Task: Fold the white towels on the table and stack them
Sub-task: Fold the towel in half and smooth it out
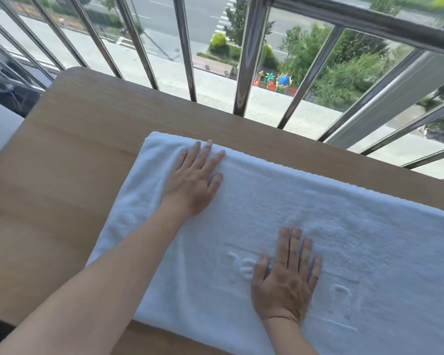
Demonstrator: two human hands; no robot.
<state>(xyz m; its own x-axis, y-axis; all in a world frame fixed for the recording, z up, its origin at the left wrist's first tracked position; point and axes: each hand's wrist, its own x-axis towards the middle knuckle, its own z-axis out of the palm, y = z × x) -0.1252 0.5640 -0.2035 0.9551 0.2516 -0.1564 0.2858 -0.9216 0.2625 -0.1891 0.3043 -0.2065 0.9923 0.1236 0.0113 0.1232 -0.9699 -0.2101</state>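
Note:
A white towel (344,226) with raised woven lettering lies spread flat on the wooden table (62,175), running from the middle off the right edge of the view. My left hand (192,180) rests palm down, fingers apart, near the towel's far left corner. Closer to me, my right hand (287,278) presses flat on the lettering with its fingers together. Neither hand grips any cloth. The towel's right end is out of view.
A metal railing (241,60) with upright bars stands right behind the table's far edge; a street and trees lie far below. Bare wood shows to the left of the towel. A dark object (10,96) sits beyond the table's left corner.

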